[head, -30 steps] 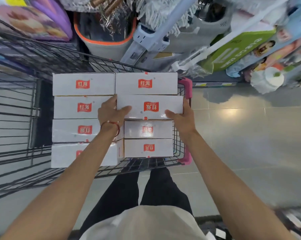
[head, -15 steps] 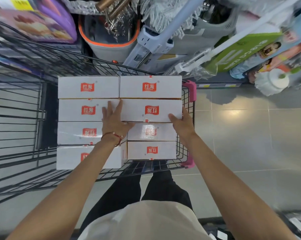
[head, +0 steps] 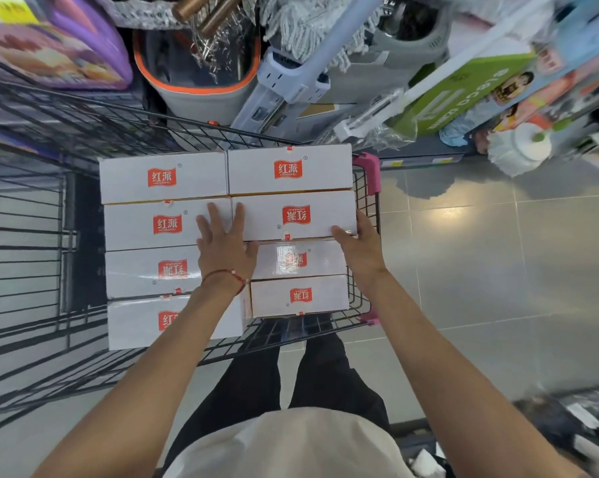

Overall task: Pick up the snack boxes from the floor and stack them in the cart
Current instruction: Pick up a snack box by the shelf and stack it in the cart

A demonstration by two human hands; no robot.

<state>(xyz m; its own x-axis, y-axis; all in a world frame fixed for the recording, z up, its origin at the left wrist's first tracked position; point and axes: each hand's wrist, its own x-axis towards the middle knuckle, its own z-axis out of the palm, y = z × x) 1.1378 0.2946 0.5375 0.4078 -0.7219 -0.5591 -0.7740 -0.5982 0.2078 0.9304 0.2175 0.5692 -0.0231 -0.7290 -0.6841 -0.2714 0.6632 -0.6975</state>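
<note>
Since a second ago the left hand [head: 223,250] has released the snack box [head: 291,215] and now lies flat, fingers spread, across the seam with the neighbouring box [head: 146,225]; the right hand [head: 360,251] grips the box's right end, thumb on top. The box lies flat in the cart [head: 368,198], long axis crosswise, logo upside down to the person

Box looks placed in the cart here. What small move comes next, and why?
Probably release and lift both hands away. The upper box already lies level and flush against the far box, the left hand presses flat on top, the right hand grips its end by the cart wall. Two nearer boxes sit lower, leaving room.
</note>
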